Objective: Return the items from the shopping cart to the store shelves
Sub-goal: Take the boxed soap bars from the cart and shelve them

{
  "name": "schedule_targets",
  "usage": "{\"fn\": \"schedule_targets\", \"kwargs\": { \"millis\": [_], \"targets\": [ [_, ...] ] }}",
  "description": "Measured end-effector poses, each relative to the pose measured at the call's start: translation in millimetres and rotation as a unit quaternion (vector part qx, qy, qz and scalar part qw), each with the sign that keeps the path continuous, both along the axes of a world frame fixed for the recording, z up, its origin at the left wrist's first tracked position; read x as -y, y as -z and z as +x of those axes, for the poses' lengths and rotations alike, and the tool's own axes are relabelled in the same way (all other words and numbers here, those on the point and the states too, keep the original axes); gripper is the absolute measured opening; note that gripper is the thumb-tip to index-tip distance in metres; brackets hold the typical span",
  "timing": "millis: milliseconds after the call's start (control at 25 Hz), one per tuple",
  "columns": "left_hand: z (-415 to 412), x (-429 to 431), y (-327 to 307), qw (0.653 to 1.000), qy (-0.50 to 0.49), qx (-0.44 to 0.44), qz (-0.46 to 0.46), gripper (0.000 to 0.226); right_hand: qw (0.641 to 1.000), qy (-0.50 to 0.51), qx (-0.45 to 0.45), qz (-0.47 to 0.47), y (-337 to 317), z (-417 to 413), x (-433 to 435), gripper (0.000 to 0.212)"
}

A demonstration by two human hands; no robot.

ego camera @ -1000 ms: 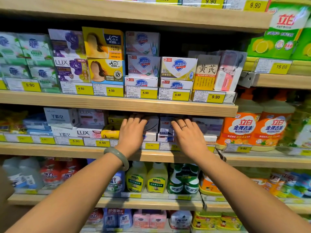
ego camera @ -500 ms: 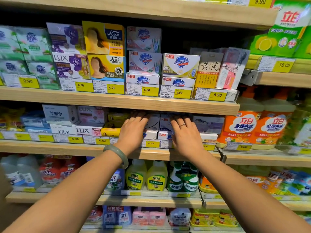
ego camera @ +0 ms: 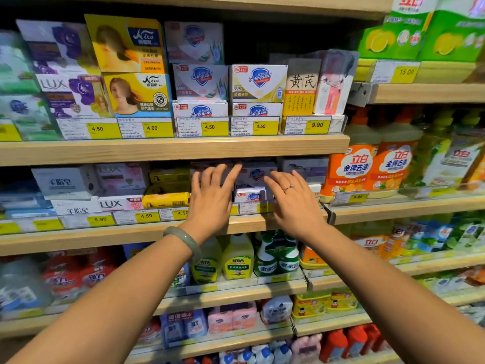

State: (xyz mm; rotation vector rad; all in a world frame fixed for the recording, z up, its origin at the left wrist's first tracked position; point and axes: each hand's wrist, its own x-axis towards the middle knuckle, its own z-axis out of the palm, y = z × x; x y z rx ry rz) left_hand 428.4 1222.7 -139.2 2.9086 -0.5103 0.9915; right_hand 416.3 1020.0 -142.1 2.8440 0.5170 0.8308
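At upper left we see Lux soap boxes (ego camera: 76, 95) beside yellow Nico boxes (ego camera: 136, 93) — upper Safeguard boxes (ego camera: 258, 82) sit at centre top. Orange detergent bottles (ego camera: 354, 166) stand at right, green spray bottles (ego camera: 277, 261) at lower centre — yellow price tags (ego camera: 210, 126) between.

Shelf (ego camera: 183, 149) carries Safeguard box (ego camera: 258, 82) and 4.50 tag (ego camera: 261, 126).

You see bright, even light from above; dark shadow sits under each pale wooden shelf (ego camera: 183, 149). Straight lines bow toward the edges, and the left and lower corners are smeared soft
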Motion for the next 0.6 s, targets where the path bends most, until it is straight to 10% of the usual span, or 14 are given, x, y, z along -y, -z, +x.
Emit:
{"fn": "schedule_targets", "kwargs": {
  "millis": [440, 600],
  "targets": [
    [-38.2, 208.4, 35.1, 0.948, 0.274, -0.075, 0.142, 0.038, 0.96, 0.24, -0.13, 0.063, 56.0, -147.1, 228.2, 0.029],
    [-71.2, 318.2, 35.7, 0.936, 0.293, -0.188, 0.058, 0.036, 0.934, 0.313, -0.17, 0.026, 62.9, -219.5, 346.0, 0.025]
  ]
}}
